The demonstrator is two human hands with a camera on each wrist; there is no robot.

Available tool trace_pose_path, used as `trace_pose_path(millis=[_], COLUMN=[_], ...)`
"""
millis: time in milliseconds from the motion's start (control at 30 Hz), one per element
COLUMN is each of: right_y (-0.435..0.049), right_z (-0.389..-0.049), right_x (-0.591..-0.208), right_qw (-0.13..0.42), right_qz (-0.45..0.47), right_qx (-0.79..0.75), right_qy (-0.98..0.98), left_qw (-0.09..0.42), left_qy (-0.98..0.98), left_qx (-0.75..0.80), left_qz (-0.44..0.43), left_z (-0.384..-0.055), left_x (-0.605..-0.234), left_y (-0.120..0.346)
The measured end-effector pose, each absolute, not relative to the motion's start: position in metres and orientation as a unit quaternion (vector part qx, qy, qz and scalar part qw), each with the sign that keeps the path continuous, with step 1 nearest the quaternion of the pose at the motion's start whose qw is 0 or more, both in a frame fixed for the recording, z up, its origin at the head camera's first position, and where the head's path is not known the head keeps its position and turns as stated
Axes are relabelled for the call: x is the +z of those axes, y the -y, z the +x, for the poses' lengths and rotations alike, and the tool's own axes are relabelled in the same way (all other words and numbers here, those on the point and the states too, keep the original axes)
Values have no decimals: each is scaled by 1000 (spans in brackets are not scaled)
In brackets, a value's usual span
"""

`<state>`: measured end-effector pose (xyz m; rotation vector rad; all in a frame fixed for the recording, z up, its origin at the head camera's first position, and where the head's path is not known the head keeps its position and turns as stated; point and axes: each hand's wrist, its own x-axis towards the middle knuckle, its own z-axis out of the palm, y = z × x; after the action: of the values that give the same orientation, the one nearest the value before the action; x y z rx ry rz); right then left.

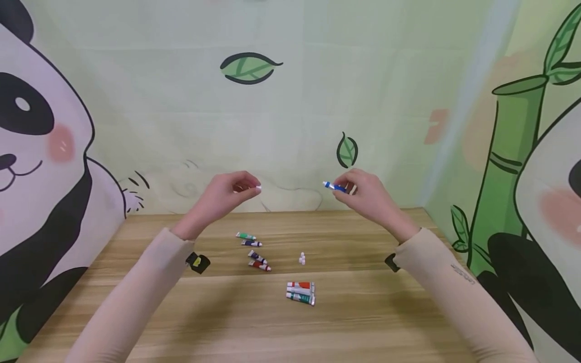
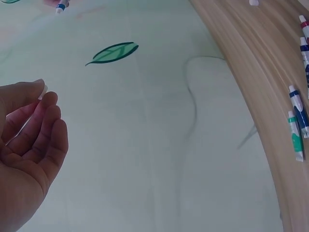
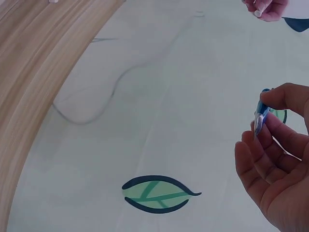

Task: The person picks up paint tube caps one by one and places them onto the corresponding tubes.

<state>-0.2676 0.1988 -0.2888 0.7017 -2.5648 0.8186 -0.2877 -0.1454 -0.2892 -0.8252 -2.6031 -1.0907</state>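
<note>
Raised above the table's far part, my left hand (image 1: pixel 229 192) pinches a small white cap (image 2: pixel 43 92) between thumb and forefinger. Level with it on the other side, my right hand (image 1: pixel 365 194) holds a blue paint tube (image 1: pixel 334 187) between thumb and fingers. The tube's pale tip points toward the left hand, a gap of air between them. In the right wrist view, the tube's flat silvery end (image 3: pixel 259 124) shows below the thumb. Several small white caps (image 1: pixel 302 259) sit in a little cluster on the table, below and between the hands.
Left of the caps lie a green tube (image 1: pixel 245 236), a dark blue tube (image 1: pixel 251 243), a purple-blue tube (image 1: pixel 257 257) and a red tube (image 1: pixel 259 265). Nearer me, an orange-red tube (image 1: pixel 299 285), a white tube (image 1: pixel 298 291) and a teal tube (image 1: pixel 300 298) lie side by side. A printed cloth backdrop (image 1: pixel 386 91) rises behind the table.
</note>
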Motion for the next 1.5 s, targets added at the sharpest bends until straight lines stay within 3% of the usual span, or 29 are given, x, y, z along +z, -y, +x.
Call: trace_pose_path(millis=[700, 1500], right_y=[-173, -152], right_z=[-234, -220], right_x=[-287, -286], right_qw=[212, 239], right_qz=[353, 428], right_qx=[278, 283], right_qy=[868, 825], left_qw=[122, 138], left_qy=[845, 821], left_qx=[-390, -411], left_qz=[-345, -371], left_z=[-251, -226], left_x=[-285, -288], left_y=[112, 97])
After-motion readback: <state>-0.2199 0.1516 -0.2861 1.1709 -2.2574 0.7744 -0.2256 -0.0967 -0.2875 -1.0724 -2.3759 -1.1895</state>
